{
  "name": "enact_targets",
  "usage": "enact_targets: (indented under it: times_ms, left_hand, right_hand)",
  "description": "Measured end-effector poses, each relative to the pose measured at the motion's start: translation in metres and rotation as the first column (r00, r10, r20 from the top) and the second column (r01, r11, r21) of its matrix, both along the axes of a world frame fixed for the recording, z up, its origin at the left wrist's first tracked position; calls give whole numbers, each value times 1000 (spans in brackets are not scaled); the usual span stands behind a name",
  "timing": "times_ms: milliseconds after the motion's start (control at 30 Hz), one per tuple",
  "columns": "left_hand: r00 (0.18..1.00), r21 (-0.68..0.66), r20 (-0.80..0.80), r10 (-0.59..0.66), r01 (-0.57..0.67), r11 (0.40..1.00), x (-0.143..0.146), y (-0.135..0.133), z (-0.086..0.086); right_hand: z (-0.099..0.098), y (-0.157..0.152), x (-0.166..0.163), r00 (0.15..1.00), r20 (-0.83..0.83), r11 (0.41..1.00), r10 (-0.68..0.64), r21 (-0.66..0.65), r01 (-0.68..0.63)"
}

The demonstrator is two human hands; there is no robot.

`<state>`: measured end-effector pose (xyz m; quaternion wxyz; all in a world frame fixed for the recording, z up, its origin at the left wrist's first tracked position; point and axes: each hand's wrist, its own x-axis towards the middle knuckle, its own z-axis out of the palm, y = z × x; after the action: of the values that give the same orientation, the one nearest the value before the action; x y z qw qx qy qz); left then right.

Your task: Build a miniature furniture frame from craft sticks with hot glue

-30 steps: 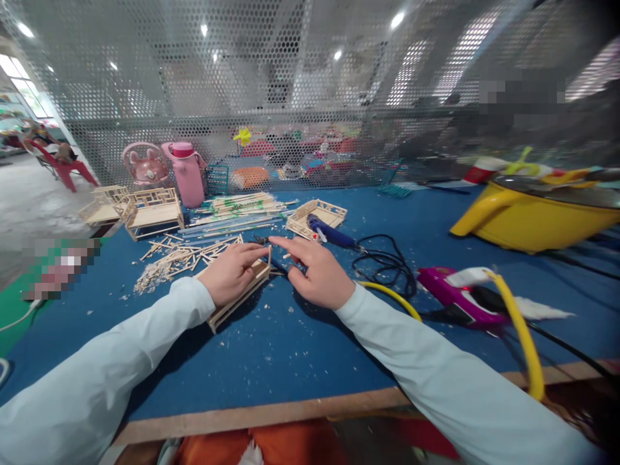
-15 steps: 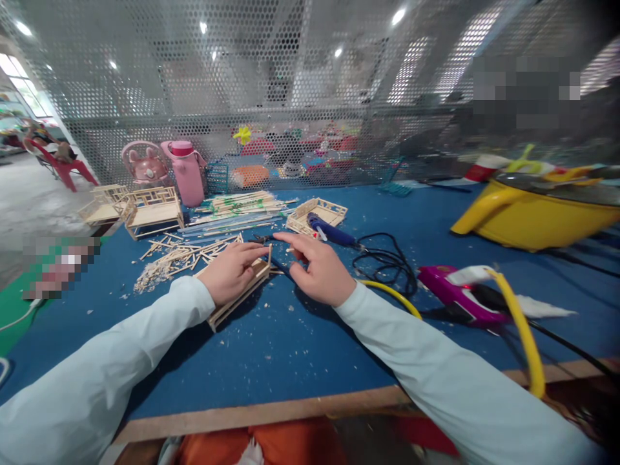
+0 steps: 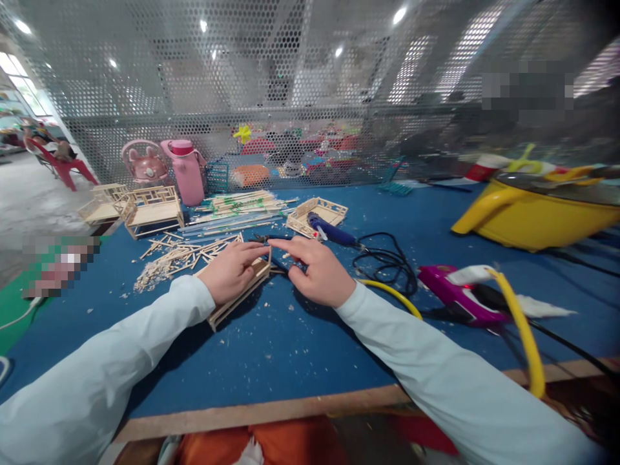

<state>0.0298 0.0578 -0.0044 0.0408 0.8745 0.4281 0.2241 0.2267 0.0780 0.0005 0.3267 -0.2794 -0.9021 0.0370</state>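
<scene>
My left hand [image 3: 228, 272] is closed over a small wooden stick-built bench [image 3: 241, 305], which sits tilted across the blue table and is partly hidden by my palm. At the bench's far right corner stands a short upright post. My right hand [image 3: 325, 274] reaches in from the right, its index finger stretched out and touching the top of that post beside my left fingertips. The thumb is apart and the other fingers are curled. A dark-handled tool [image 3: 279, 263] lies partly hidden behind the post.
Cut wooden sticks [image 3: 194, 253] and long sticks [image 3: 242, 205] lie behind my left hand. Finished small benches [image 3: 154, 214] stand far left. A blue-handled tool [image 3: 334, 231] with a black cord rests on a wooden frame [image 3: 301, 213]. A purple device [image 3: 453, 290] and yellow pan [image 3: 537, 216] are right.
My right index finger has moved slightly left onto the post top. My left hand and the bench have stayed in place.
</scene>
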Motion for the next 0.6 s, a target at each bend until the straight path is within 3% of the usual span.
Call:
enact_targets:
  times_ms: [600]
  left_hand:
    - [1000, 22, -7, -14, 14, 1000, -1, 1, -1]
  right_hand:
    - [0, 0, 0, 1000, 9, 999, 14, 30, -14]
